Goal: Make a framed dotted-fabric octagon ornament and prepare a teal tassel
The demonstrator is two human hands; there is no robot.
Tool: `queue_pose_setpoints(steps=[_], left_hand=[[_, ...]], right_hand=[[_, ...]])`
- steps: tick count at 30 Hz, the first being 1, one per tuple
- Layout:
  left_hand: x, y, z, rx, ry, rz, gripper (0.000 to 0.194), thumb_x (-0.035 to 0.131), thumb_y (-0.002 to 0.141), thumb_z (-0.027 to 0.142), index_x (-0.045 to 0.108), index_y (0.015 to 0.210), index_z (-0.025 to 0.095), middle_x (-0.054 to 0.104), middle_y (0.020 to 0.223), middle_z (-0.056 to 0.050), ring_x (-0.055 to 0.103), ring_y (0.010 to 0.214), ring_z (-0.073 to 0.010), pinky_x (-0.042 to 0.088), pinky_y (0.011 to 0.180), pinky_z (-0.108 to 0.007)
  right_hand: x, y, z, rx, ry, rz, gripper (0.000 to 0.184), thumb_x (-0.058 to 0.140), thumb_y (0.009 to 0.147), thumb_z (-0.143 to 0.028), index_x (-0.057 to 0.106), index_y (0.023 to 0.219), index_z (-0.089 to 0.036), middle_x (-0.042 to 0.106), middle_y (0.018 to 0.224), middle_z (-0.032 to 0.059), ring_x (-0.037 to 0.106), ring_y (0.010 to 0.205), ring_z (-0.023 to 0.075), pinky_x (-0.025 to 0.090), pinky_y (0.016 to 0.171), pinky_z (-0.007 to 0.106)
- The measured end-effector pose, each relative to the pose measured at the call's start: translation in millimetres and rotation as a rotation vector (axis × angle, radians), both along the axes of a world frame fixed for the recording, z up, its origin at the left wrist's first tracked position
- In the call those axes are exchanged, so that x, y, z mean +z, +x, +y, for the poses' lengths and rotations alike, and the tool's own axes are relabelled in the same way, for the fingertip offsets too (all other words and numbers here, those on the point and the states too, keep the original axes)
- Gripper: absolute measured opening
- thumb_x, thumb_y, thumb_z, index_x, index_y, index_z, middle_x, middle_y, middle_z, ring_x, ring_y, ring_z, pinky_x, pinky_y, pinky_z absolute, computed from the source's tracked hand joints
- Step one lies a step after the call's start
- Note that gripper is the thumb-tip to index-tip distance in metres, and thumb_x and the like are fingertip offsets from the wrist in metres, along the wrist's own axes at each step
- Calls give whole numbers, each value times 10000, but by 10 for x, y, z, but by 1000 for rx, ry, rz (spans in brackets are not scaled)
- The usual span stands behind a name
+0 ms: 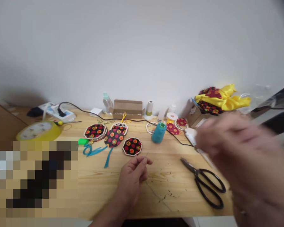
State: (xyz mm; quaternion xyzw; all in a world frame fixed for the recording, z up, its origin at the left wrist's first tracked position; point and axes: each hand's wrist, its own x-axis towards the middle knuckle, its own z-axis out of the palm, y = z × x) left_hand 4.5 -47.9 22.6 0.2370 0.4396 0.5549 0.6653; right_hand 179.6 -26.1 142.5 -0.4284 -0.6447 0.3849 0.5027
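Head view: a left hand [133,176] pinching a thin thread [164,205] over a pale wooden table [97,183].

The thread looks fine and dull blue-grey, a short tip poking up above the thumb and forefinger, the rest trailing loosely below the hand towards the table's near edge, past dark scraps [169,193]. The other fingers are curled in. The right hand [236,148] is raised close to the camera, fingers bunched but badly blurred; I can't tell what it holds, if anything. Beyond the left hand lies an octagonal patch [132,146], black cloth with red and orange flowers in a pale rim; a teal spool [158,134] stands to its right, and black-handled scissors [204,183] lie nearer the right hand, blades slightly apart.
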Motion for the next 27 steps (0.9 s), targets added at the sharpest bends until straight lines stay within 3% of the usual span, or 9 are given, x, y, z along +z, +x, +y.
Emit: queue_pose_setpoints(steps=[2, 4, 6, 8, 16, 21, 27], left_hand=[[11, 23, 3, -10, 5, -5, 226, 698, 689, 325, 647, 710, 105, 366, 479, 71, 257, 444, -35, 203, 428, -176], [14, 60, 5, -24, 10, -11, 225, 685, 703, 327, 654, 732, 106, 345, 465, 78, 252, 434, -34, 196, 424, -178], [4, 106, 7, -27, 7, -14, 216, 680, 707, 320, 660, 746, 108, 348, 457, 79, 254, 427, -34, 198, 421, -178], [-15, 152, 10, -20, -3, -8, 203, 685, 701, 302, 668, 759, 107, 403, 476, 64, 273, 432, -32, 209, 420, -173], [-66, 264, 24, -18, -99, 26, 212, 709, 674, 274, 702, 815, 117, 631, 706, -38, 475, 568, -64, 290, 458, -160], [-59, 319, 54, -15, -88, 6, 189, 716, 668, 258, 713, 792, 115, 663, 860, -71, 409, 525, -30, 248, 435, -161], [-85, 341, 72, -29, -71, 13, 178, 718, 666, 253, 722, 798, 133, 656, 738, -48, 439, 541, -49, 267, 451, -171]], right_hand=[[-335, -137, -47, 68, -212, 121, 130, 580, 814, -285, 566, 708, -209, 562, 589, -7, 503, 536, 114, 416, 490, 247], [-680, -275, -74, 77, -422, 239, 141, 616, 772, -276, 549, 690, -182, 553, 567, -24, 481, 518, 90, 395, 501, 231], [-952, -369, -88, 18, -506, 311, 160, 652, 730, -278, 547, 680, -167, 563, 571, -27, 479, 518, 82, 383, 502, 222], [-1110, -403, -91, -32, -542, 360, 177, 675, 700, -284, 553, 676, -158, 575, 576, -24, 487, 519, 82, 382, 502, 220], [-1213, -317, -74, -90, -557, 365, 156, 684, 688, -278, 595, 692, -151, 603, 587, -15, 526, 527, 92, 409, 513, 222], [-1243, -302, -70, -113, -491, 286, 119, 656, 709, -269, 610, 703, -160, 679, 820, 53, 556, 587, 112, 453, 552, 250], [-1290, -275, -64, -104, -462, 244, 95, 623, 743, -268, 616, 730, -174, 657, 721, 26, 575, 617, 129, 453, 561, 250]])
